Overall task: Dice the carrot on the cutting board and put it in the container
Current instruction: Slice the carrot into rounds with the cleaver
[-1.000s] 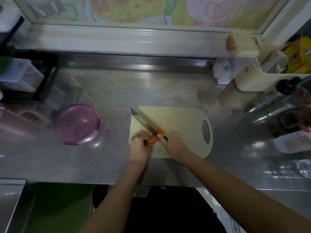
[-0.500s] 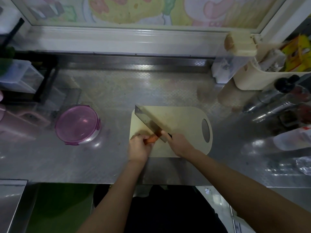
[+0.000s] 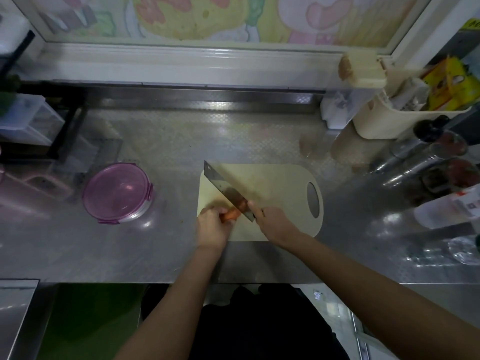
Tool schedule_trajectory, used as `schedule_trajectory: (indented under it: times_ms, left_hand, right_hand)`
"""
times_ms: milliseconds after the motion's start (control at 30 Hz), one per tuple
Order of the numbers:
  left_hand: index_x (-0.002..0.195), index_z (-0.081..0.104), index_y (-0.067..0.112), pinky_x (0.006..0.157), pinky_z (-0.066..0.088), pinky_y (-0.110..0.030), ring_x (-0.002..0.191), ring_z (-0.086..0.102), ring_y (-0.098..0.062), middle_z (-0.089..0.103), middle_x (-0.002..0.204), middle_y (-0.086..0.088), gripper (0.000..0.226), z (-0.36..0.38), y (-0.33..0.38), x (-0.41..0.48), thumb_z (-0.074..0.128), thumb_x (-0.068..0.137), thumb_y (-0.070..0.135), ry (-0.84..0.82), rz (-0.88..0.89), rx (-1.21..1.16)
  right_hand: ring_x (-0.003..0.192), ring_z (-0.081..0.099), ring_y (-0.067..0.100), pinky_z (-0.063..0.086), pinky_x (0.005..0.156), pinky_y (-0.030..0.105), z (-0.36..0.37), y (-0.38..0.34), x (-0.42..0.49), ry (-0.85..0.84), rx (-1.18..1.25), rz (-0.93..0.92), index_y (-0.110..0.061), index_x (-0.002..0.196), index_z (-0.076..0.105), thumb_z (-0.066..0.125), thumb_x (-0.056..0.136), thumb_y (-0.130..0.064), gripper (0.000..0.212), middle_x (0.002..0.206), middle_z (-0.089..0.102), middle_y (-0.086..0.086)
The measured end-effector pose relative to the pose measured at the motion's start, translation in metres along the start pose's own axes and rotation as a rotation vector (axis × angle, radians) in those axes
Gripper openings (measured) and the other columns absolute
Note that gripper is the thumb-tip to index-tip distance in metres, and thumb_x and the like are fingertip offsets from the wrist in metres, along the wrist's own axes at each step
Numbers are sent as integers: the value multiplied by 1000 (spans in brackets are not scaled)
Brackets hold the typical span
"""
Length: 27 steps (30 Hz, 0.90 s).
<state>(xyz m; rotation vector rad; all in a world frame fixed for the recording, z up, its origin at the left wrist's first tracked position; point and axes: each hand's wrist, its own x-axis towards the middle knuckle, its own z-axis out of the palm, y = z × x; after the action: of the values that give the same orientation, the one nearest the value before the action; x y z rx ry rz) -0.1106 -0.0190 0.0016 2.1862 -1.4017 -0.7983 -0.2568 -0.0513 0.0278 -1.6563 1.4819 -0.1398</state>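
Forearms cross the bottom edge above dark clothing, both reaching onto the steel counter [image 3: 155,255]. Left hand [image 3: 211,227] sits at the near left corner of the cutting board [image 3: 280,183], fingers curled round the carrot [image 3: 231,214] and pinning it to the board; a short orange stub shows between the knuckles and the blade. Right hand [image 3: 272,222] is clenched on the handle of the cleaver [image 3: 226,189]; the handle itself is hidden under the palm. I see the blade running diagonally away to the far left, tilted so its flat catches light, the heel end over the carrot. Whether the edge has bitten in I cannot tell; that spot is blurred. The board is pale, its oval grip hole at the right end. Round container [image 3: 118,192], purple lid clipped on, stands on the counter well to the left of the board, apart from it. Farther right, a cluster of bottles [image 3: 446,206]; behind them a cream bin [image 3: 376,123] stuffed with packets. A white window ledge [image 3: 181,63] spans the back.
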Motion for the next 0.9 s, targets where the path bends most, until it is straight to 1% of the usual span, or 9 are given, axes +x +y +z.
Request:
schedule_trajectory:
  times_ms: [200, 267, 333, 367, 467, 600, 700, 800, 900]
  left_hand:
    - [95, 73, 13, 86, 49, -37, 92, 61, -29, 68, 96, -11, 24, 1, 1, 1, 75, 72, 20, 11, -3, 16]
    - [94, 74, 13, 85, 48, -36, 92, 61, -29, 67, 97, -11, 23, 1, 0, 0, 74, 72, 19, 7, 10, 14]
    - [95, 74, 12, 85, 48, -35, 92, 60, -29, 67, 98, -12, 23, 0, 0, 0, 74, 73, 17, 8, 4, 2]
    - [96, 73, 11, 85, 48, -35, 92, 60, -30, 67, 98, -12, 23, 0, 0, 0, 74, 73, 17, 7, -2, -5]
    - [96, 73, 11, 85, 48, -35, 92, 60, -30, 66, 98, -12, 25, 0, 1, 1, 76, 72, 16, 5, -9, -2]
    - [97, 73, 11, 85, 48, -34, 93, 60, -30, 66, 98, -11, 27, 0, 1, 0, 76, 71, 15, 2, -20, 9]
    - [97, 73, 11, 85, 47, -33, 93, 60, -29, 66, 98, -11, 26, 0, 0, 0, 76, 71, 15, 6, -19, 9]
    - [96, 73, 11, 86, 47, -33, 93, 60, -28, 66, 98, -12, 25, 1, 1, -1, 76, 71, 15, 9, -21, 1]
    - [96, 73, 13, 84, 46, -32, 93, 59, -27, 66, 98, -10, 23, 0, 2, -2, 74, 72, 16, 4, -8, 24]
  right_hand:
    - [70, 47, 23, 31, 67, 28, -1, -2, -3, -24, -70, 7, -12, 59, 46, 25, 100, -47, 58, 60, 43, 4]
    - [73, 47, 24, 31, 69, 30, -3, -2, -5, -73, -100, 19, -6, 75, 58, 22, 101, -45, 59, 63, 44, 4]
    - [79, 52, 28, 36, 71, 33, -5, -1, -6, -81, -66, 46, 0, 96, 59, 22, 102, -41, 56, 76, 53, 14]
    - [79, 54, 30, 37, 72, 35, -5, 1, -6, -69, -71, 27, -1, 97, 60, 22, 102, -41, 55, 80, 55, 18]
    - [68, 51, 27, 36, 67, 33, -6, -1, -9, -30, -58, -14, -5, 67, 50, 25, 99, -48, 59, 70, 52, 16]
    - [66, 47, 26, 35, 66, 33, -5, -6, -10, -41, -113, -29, -12, 56, 41, 25, 99, -49, 58, 69, 49, 15]
    - [68, 48, 26, 34, 67, 32, -4, -7, -11, -37, -115, -24, -13, 58, 42, 25, 100, -46, 56, 71, 50, 16]
    - [70, 49, 26, 35, 68, 32, -5, -8, -10, -63, -110, -7, -1, 77, 55, 23, 100, -45, 59, 72, 51, 15]
    - [76, 48, 23, 35, 72, 32, -9, -13, -10, -135, -147, 56, 2, 99, 57, 22, 100, -45, 60, 70, 48, 7]
